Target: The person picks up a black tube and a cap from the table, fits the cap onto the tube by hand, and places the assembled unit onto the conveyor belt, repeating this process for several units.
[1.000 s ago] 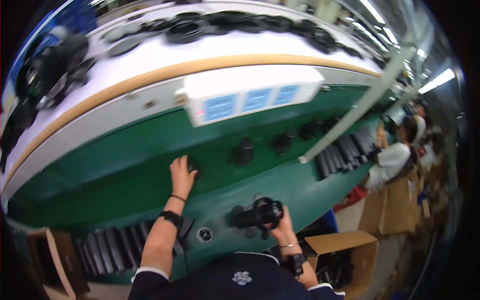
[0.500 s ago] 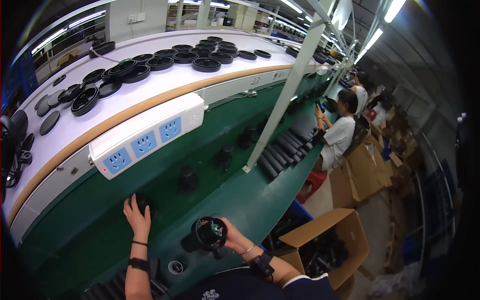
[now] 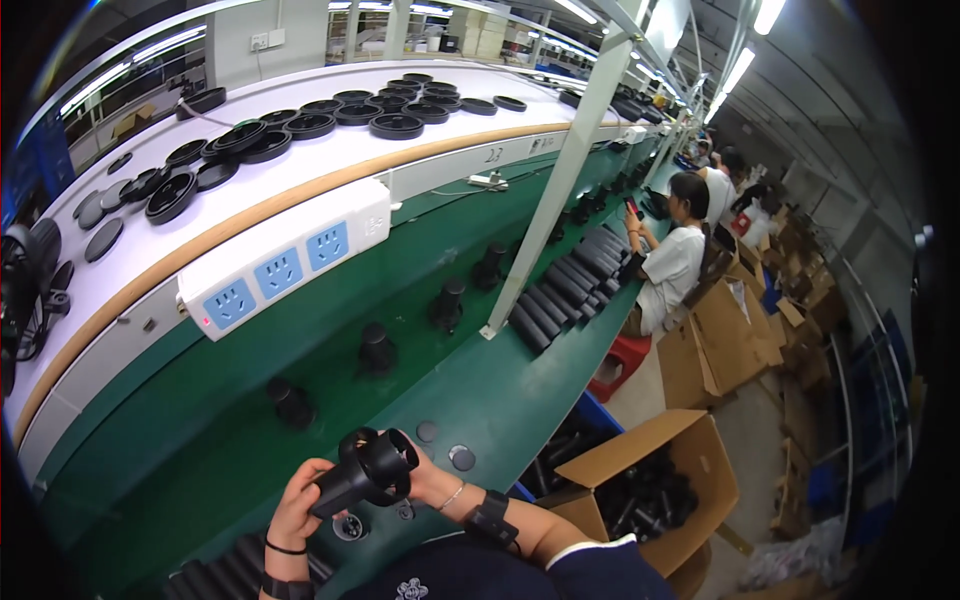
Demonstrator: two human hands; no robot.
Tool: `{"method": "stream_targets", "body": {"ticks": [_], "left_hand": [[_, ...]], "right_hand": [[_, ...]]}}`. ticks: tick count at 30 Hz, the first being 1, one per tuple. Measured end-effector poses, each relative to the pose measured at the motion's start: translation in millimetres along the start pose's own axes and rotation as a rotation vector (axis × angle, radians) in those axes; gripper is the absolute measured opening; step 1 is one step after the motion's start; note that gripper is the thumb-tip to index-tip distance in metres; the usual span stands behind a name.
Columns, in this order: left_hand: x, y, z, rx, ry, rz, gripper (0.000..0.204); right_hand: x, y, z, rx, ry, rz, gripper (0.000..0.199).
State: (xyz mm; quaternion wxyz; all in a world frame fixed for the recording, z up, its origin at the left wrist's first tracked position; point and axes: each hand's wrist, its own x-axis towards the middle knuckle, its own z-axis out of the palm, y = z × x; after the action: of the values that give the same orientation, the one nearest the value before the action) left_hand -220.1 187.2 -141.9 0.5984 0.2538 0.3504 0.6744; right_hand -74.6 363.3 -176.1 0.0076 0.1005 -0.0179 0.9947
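Both my hands hold a black plastic housing [image 3: 362,474] with a round open head and a thick tube-like handle, low over the green bench. My left hand [image 3: 297,500] is wrapped round the handle end. Beside the round head, my right hand [image 3: 428,481] grips its right side, fingers partly hidden behind it. Just below the housing lies a small round part with a pale rim [image 3: 349,527]. Two small discs, a dark one [image 3: 427,431] and a grey one [image 3: 461,457], lie on the bench past my right hand.
Several black fan-like bodies [image 3: 375,350] stand along the green bench [image 3: 440,395]. Black tubes [image 3: 545,312] are piled farther right, near a seated co-worker [image 3: 675,255]. A white power strip [image 3: 285,265] hangs under the shelf of black rings [image 3: 397,125]. An open carton [image 3: 640,455] stands at right.
My left hand has come back from the black body at the bench's back and now grips the housing's handle. The housing has tilted, its round opening turning right. The view has shifted slightly.
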Motion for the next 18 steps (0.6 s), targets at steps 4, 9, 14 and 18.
{"method": "stream_targets", "body": {"ticks": [4, 9, 14, 18], "left_hand": [[-38.3, 23.7, -5.0, 0.173, 0.426, 0.33, 0.032], [-68.3, 71.3, -30.6, 0.749, 0.998, 0.53, 0.029], [-57.1, 55.9, -99.1, 1.376, 1.438, 0.506, 0.043], [-43.2, 28.9, -168.4, 1.456, 1.52, 0.272, 0.049]], "right_hand": [[18.0, 7.3, 38.4, -1.818, 0.428, -0.122, 0.036], [-20.7, -17.2, 4.5, -0.886, 0.633, -0.177, 0.021], [-57.3, -26.0, -29.1, -0.878, 0.794, -0.104, 0.013], [-68.8, -19.6, -45.0, -0.998, 0.907, -0.045, 0.011]]}}
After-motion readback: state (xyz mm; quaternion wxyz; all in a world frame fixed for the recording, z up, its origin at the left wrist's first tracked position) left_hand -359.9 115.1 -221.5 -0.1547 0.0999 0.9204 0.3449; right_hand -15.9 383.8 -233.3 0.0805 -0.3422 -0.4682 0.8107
